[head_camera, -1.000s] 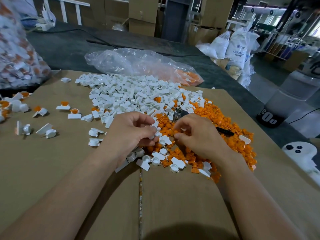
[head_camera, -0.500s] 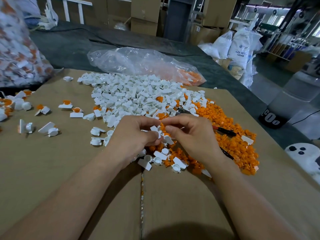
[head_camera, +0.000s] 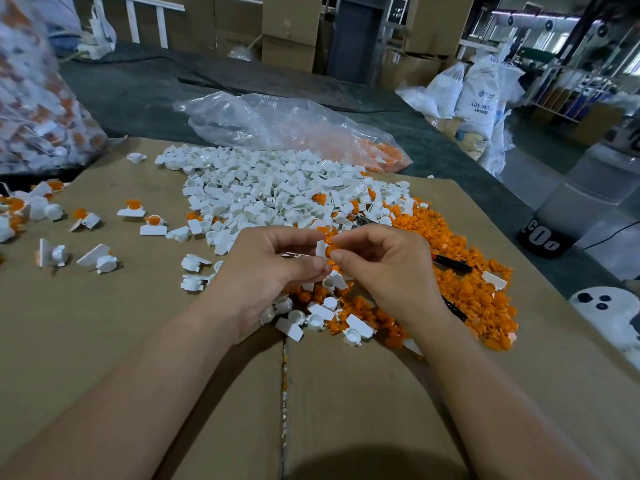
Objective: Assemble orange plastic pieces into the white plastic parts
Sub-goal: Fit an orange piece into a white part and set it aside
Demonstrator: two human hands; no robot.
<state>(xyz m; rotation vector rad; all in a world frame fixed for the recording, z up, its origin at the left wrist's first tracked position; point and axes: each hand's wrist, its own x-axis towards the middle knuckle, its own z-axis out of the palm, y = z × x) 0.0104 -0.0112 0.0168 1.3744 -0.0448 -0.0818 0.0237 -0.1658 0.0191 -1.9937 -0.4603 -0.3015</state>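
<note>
Left hand (head_camera: 273,271) pinches a small white plastic part (head_camera: 321,248); right hand (head_camera: 384,268) pinches a round orange plastic piece (head_camera: 333,253) held against it. Both have lifted off the heap of loose orange pieces (head_camera: 467,271) since a second ago and met above its near-left edge. Insertion appears under way, but whether the piece has seated cannot be told. Forearms converge from the near side, with the fingers curled inward.

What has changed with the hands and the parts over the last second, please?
The right hand, earlier down in the orange pile, rose to meet the left hand and now pinches an orange piece against the white part that the left hand still holds. The white pile and the finished parts at left lie as before.
</note>
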